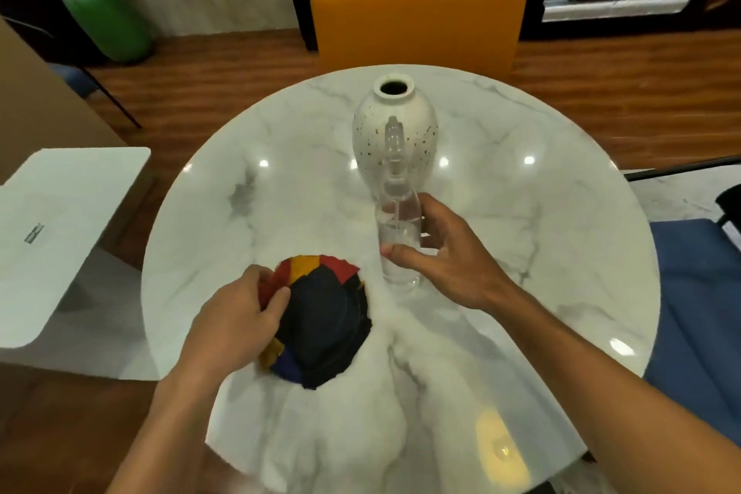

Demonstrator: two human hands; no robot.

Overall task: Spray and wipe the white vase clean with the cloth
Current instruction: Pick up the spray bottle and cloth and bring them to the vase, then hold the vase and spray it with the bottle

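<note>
1. Vase (pixel 395 108): white, egg-shaped, flecked with dark specks, its narrow dark mouth on top. It stands upright at the far middle of the round marble surface (pixel 521 172).
2. Count: one vase, one clear spray bottle (pixel 397 221), one cloth (pixel 324 317), two hands.
3. The spray bottle stands just near of the vase, and its nozzle hides part of the vase's body. The right hand (pixel 453 257) has its fingers (pixel 431 213) and thumb curled round the bottle.
4. The cloth is bunched, navy with red and yellow patches, and lies near-left. The left hand (pixel 236 321) clamps its fingers on the cloth's left edge.
5. Around: an orange chair (pixel 419 20) far, a green pot (pixel 108 24) far left, a blue seat (pixel 697 313) right.
</note>
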